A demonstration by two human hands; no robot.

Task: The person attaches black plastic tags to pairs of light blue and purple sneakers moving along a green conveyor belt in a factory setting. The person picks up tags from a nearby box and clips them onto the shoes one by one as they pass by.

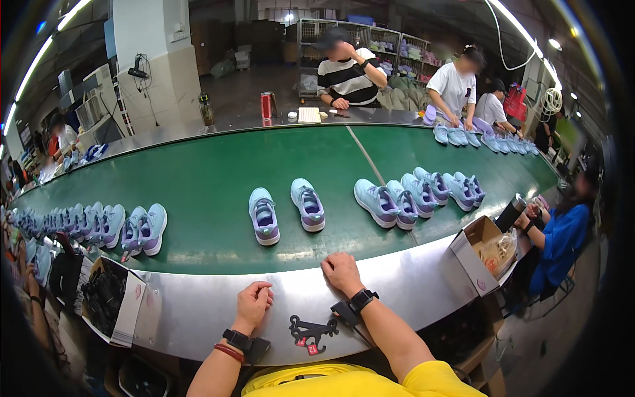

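Note:
My left hand [253, 304] rests curled on the grey metal ledge [198, 304] in front of the green conveyor belt [218, 172], holding nothing. My right hand [341, 271] lies on the same ledge, fingers bent near the belt's edge, also with nothing in it. Both wrists carry black bands. Just beyond my hands two light blue sneakers [264, 216] [307, 204] stand side by side on the belt. A black plastic clip with a red tag [311, 331] lies on the ledge between my forearms.
Rows of the same sneakers fill the belt at left [112, 225], right [417, 193] and far right [476, 137]. Open cardboard boxes sit at the ledge left [116, 298] and right [483, 251]. Other people work around the belt; a red can [266, 105] stands on the far side.

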